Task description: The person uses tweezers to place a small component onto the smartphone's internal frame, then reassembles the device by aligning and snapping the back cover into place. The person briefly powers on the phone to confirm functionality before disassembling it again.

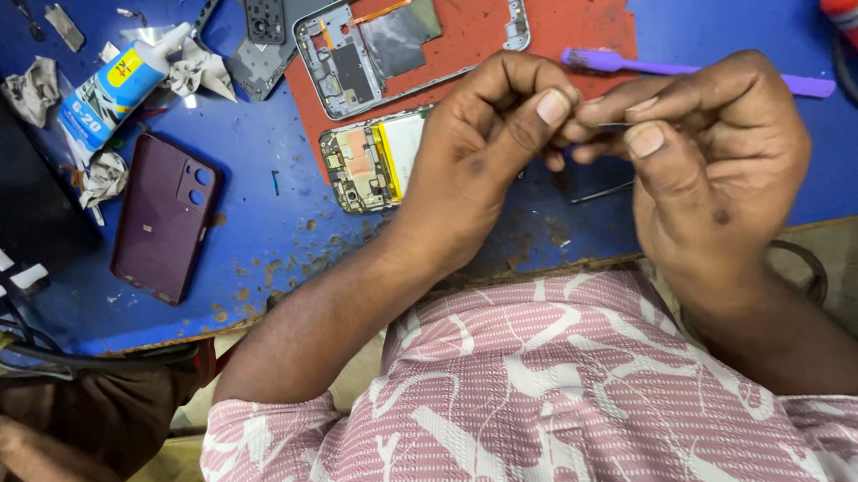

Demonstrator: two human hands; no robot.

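My left hand (pixel 481 147) and my right hand (pixel 712 157) meet above the blue work surface (pixel 276 205), fingertips pinched together on a tiny part that I cannot make out. Just under my left hand lies an opened phone body (pixel 370 161) with its circuit board and battery showing. A thin metal tool (pixel 600 193) lies on the surface between my hands. A phone frame (pixel 399 37) rests on a red mat (pixel 554 20) beyond them.
A purple phone back cover (pixel 165 215) lies at the left, beside a glue tube (pixel 117 88) and crumpled tissues. A purple brush (pixel 687 69) lies at the far right, a dark back panel (pixel 265 22) at the top. Cables hang off the left edge.
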